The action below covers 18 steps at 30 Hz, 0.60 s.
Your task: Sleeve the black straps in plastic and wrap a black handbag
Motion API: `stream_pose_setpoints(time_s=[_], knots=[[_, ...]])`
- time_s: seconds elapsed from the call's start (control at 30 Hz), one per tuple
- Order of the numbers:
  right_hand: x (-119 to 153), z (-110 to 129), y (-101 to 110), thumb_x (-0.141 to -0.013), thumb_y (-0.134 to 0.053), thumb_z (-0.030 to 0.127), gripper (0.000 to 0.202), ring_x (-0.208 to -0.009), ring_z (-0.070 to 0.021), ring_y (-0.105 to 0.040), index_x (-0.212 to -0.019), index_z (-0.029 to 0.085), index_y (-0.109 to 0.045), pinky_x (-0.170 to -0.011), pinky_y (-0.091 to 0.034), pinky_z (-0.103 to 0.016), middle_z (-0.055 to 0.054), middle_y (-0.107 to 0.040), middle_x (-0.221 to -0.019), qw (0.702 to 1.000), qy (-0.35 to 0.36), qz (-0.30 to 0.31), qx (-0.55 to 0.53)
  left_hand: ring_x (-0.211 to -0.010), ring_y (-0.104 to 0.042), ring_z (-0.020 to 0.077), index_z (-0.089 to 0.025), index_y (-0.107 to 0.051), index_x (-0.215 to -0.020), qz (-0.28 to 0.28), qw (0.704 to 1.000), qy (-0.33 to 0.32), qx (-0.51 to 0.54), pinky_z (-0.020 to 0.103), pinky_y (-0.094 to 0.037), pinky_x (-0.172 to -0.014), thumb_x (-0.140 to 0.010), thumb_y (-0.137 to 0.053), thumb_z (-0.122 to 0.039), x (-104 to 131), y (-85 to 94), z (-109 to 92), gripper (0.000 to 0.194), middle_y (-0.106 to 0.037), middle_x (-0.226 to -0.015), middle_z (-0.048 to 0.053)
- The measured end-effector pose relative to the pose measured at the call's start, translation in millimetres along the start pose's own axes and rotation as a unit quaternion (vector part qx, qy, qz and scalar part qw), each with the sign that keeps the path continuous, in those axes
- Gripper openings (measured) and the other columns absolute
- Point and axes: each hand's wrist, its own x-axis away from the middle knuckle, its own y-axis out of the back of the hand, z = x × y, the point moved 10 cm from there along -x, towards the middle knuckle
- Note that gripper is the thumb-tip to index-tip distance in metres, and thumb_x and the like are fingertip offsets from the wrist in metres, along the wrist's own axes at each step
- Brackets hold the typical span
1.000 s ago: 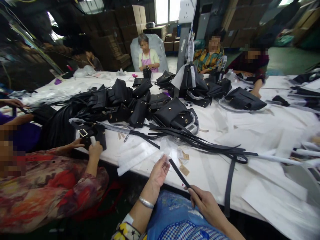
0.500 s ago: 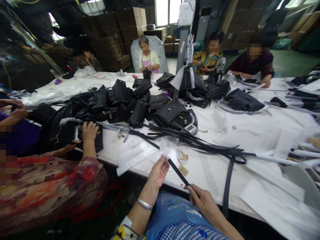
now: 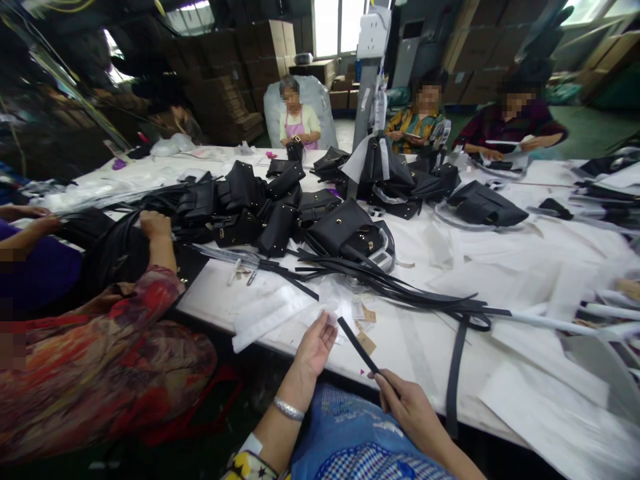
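Note:
A narrow black strap [image 3: 358,343] is held by my right hand [image 3: 404,395], with fingers wrapped round its lower part. The strap's upper end points up and left, close to the fingertips of my left hand [image 3: 316,345] but apart from them. My left hand is palm-up with bent fingers, its fingertips pinching a pale, see-through scrap [image 3: 331,319] that I cannot make out well. Beyond my hands, a bundle of long black straps [image 3: 390,285] lies across the white table [image 3: 300,333]. One strap [image 3: 455,380] hangs over the front edge, right of my right hand.
Black handbags [image 3: 345,230] are heaped mid-table. Small brown tags [image 3: 367,343] and white sheets [image 3: 273,313] lie near my hands; more white sheets [image 3: 555,413] cover the right. A co-worker's arm [image 3: 161,250] reaches in at left. A post with a socket box [image 3: 374,35] stands behind.
The left co-worker's hand has moved off a black bag, up and left onto the dark pile. My left hand and the strap's end are slightly farther apart; otherwise my hands barely move.

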Motion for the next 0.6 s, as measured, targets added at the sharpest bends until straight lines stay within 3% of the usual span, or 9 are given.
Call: stream_pose_setpoints(time_s=[0.23, 0.33, 0.43, 0.53, 0.6], knots=[[-2, -4, -6, -0.096, -0.033, 0.052, 0.044, -0.056, -0.0177, -0.061, -0.085, 0.023, -0.064, -0.060, -0.042, -0.027, 0.002, -0.061, -0.055, 1.000, 0.002, 0.013, 0.021, -0.077, -0.069, 0.0134, -0.013, -0.068, -0.087, 0.043, 0.998, -0.026, -0.038, 0.023, -0.056, -0.076, -0.075, -0.078, -0.020, 8, -7.2, 4, 0.018, -0.073, -0.088, 0.008], [-9, -3, -8, -0.096, -0.033, 0.050, 0.044, -0.055, -0.0183, -0.061, -0.106, 0.020, -0.065, -0.061, -0.044, -0.028, 0.002, -0.063, -0.055, 1.000, 0.003, 0.011, -0.003, -0.077, -0.069, 0.0141, -0.012, -0.069, -0.088, 0.088, 0.990, -0.056, -0.092, 0.024, -0.055, -0.078, -0.073, -0.079, -0.026, 21, -18.5, 8, 0.023, -0.074, -0.088, 0.008], [-20, 6, -11, -0.095, -0.034, 0.048, 0.054, -0.051, -0.0177, -0.059, -0.138, 0.017, -0.046, -0.059, -0.045, -0.029, 0.004, -0.061, -0.051, 0.998, -0.003, 0.020, -0.063, -0.081, -0.068, 0.0163, -0.011, -0.071, -0.088, 0.130, 0.977, -0.073, -0.150, 0.026, -0.053, -0.081, -0.073, -0.078, -0.032, 37, -28.7, 23, 0.027, -0.073, -0.090, 0.010], [-30, 20, -7, -0.094, -0.035, 0.049, 0.063, -0.045, -0.0162, -0.053, -0.148, 0.016, -0.030, -0.051, -0.043, -0.027, 0.005, -0.058, -0.048, 0.994, -0.016, 0.024, -0.110, -0.072, -0.067, 0.0160, -0.010, -0.071, -0.083, 0.171, 0.961, -0.063, -0.207, 0.026, -0.053, -0.075, -0.072, -0.078, -0.034, 51, -36.2, 43, 0.027, -0.072, -0.080, 0.009], [-30, 26, -4, -0.093, -0.035, 0.052, 0.069, -0.042, -0.0147, -0.051, -0.151, 0.019, -0.018, -0.045, -0.040, -0.025, 0.004, -0.062, -0.055, 0.989, -0.020, 0.037, -0.140, -0.063, -0.064, 0.0143, -0.010, -0.071, -0.079, 0.178, 0.957, -0.054, -0.225, 0.025, -0.052, -0.067, -0.071, -0.078, -0.035, 55, -36.1, 47, 0.028, -0.071, -0.073, 0.007]])
